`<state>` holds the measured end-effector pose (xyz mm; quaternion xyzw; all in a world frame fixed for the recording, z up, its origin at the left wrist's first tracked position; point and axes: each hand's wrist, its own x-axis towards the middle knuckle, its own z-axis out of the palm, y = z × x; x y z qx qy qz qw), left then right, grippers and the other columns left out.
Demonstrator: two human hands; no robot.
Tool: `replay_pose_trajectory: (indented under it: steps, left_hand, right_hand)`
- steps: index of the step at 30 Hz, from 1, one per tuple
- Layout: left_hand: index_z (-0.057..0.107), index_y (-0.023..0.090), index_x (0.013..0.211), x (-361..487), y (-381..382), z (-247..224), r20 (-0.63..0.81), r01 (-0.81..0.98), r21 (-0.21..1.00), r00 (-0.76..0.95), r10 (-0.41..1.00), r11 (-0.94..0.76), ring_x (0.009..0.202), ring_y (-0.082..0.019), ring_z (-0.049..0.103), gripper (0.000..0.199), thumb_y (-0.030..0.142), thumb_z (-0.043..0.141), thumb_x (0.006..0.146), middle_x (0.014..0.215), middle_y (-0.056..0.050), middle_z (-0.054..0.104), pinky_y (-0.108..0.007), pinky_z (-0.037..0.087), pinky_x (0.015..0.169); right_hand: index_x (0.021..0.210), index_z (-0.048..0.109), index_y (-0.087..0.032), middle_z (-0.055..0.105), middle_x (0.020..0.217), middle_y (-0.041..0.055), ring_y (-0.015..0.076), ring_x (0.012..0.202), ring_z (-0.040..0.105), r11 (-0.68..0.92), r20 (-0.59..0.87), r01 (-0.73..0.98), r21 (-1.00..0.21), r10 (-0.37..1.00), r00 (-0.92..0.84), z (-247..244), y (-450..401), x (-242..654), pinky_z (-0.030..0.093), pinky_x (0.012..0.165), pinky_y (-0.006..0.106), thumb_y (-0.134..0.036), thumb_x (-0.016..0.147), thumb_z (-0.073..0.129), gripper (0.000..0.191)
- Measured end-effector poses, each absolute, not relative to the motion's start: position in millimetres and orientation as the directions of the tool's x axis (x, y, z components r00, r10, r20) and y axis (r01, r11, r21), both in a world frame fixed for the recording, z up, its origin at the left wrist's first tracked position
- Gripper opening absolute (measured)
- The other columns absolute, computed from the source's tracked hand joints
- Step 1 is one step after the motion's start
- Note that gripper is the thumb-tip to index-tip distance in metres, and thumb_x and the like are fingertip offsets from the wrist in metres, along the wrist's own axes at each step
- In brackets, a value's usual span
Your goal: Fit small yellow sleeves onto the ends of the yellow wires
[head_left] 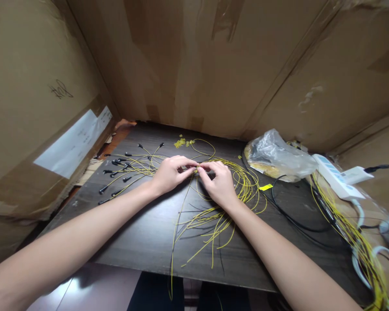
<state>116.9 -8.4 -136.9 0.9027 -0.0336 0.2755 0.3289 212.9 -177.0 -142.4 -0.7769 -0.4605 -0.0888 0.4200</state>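
Observation:
My left hand [172, 173] and my right hand [219, 180] meet over the middle of the table, thumbs and forefingers pinched together. Between the fingertips is a yellow wire with a small yellow piece [197, 169] at the pinch, mostly covered by the fingers. From there, one thin wire [179, 211] runs down past the table's front edge. A coiled bundle of yellow wires [246, 181] lies around and under my right hand, its loose ends fanned toward me. To the left, several wires end in black connectors [115, 163].
Small yellow pieces [180, 142] lie scattered behind my hands. A clear plastic bag [275, 151] and a white power strip [333, 175] are at the right, beside black cables [294, 222] and more yellow wires [353, 231]. Cardboard walls [181, 65] enclose the dark table [132, 242].

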Motion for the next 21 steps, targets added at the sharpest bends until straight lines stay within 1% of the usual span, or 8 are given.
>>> replay_pose_trajectory:
  steps: [6,13,16,21]
  left_hand:
    - [0.078,0.02,0.104,116.4,-7.2,-136.1,0.535,-0.275,0.57,0.839,0.096,-0.775,0.078,-0.016,0.068,0.018,0.024,0.064,0.094,0.093,-0.006,0.078,-0.03,0.055,0.073]
    - [0.077,0.019,0.103,116.3,-8.4,-135.5,0.563,-0.292,0.55,0.822,0.09,-0.783,0.079,-0.016,0.067,0.017,0.024,0.064,0.095,0.092,-0.005,0.077,-0.029,0.055,0.074]
    - [0.077,0.019,0.104,115.9,-10.3,-134.2,0.546,-0.271,0.554,0.832,0.098,-0.787,0.078,-0.015,0.067,0.017,0.024,0.064,0.094,0.093,-0.005,0.077,-0.028,0.055,0.073]
    - [0.077,0.019,0.099,115.8,-13.1,-133.4,0.477,-0.185,0.63,0.859,0.187,-0.755,0.075,-0.014,0.069,0.013,0.024,0.067,0.092,0.094,-0.004,0.078,-0.027,0.057,0.071]
  right_hand:
    - [0.095,0.074,-0.022,0.076,0.093,0.0054,0.0233,0.089,0.063,-0.23,0.515,0.799,-0.556,0.659,0.549,-141.9,-177.5,212.8,0.044,0.082,0.039,-0.031,0.098,0.055,0.021]
    - [0.093,0.072,-0.021,0.074,0.092,0.0056,0.023,0.089,0.063,-0.214,0.523,0.807,-0.551,0.664,0.534,-140.5,-177.2,211.9,0.044,0.082,0.038,-0.032,0.1,0.052,0.024]
    - [0.092,0.07,-0.021,0.074,0.092,0.0057,0.0231,0.089,0.063,-0.213,0.525,0.801,-0.559,0.657,0.541,-139.7,-176.9,210.8,0.044,0.081,0.038,-0.031,0.098,0.054,0.02]
    - [0.087,0.068,-0.022,0.074,0.09,0.0039,0.0224,0.087,0.064,-0.207,0.541,0.785,-0.585,0.621,0.567,-137.3,-176.7,209.1,0.046,0.082,0.038,-0.029,0.092,0.064,0.01]
